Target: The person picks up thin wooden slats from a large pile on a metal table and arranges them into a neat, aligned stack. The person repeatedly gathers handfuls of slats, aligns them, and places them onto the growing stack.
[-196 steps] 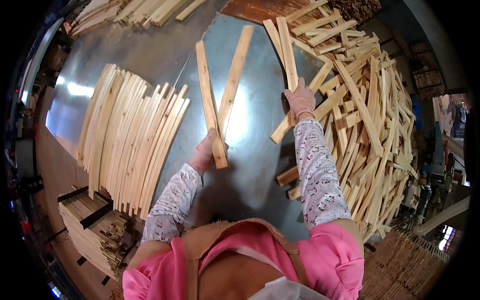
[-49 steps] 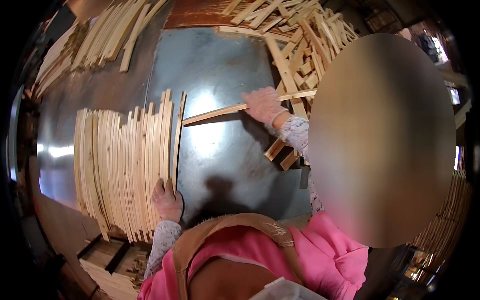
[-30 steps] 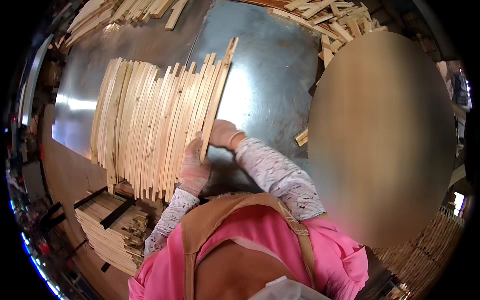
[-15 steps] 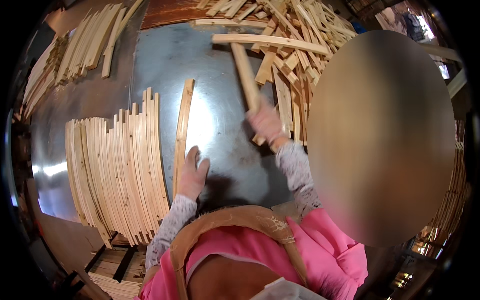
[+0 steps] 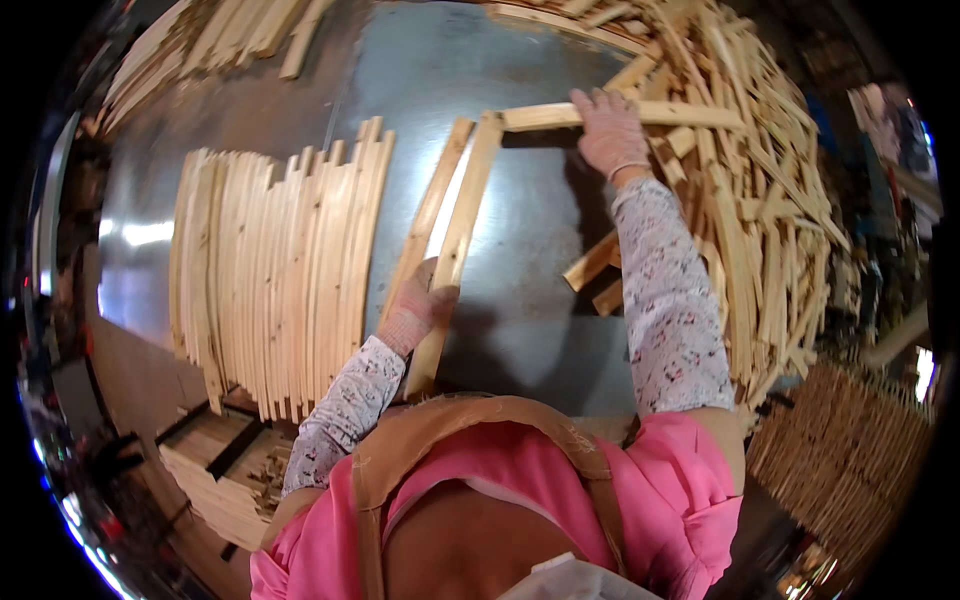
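My left hand [image 5: 422, 303], in a thin pinkish glove, grips the lower part of a wooden strip [image 5: 466, 215] that slants up and away from me. Just left of it, another wooden strip [image 5: 428, 205] lies on the metal tabletop, partly hidden by that hand. My right hand [image 5: 612, 135], also gloved, reaches out to the far right and lies across a third wooden strip [image 5: 690, 114], its fingers bent over the far edge. This strip runs crosswise, its left end close to the top of the strip in my left hand.
A row of wooden strips [image 5: 275, 270] lies side by side on the left. A jumbled heap of strips [image 5: 765, 220] covers the right side. More strips [image 5: 235, 35] lie at the far left. Stacked wood [image 5: 225, 480] stands low at the left, below the metal tabletop [image 5: 540, 330].
My left hand has closed on a strip that my right hand was swinging across. My right hand has let go of it and moved right and away onto the crosswise strip. The view has shifted.
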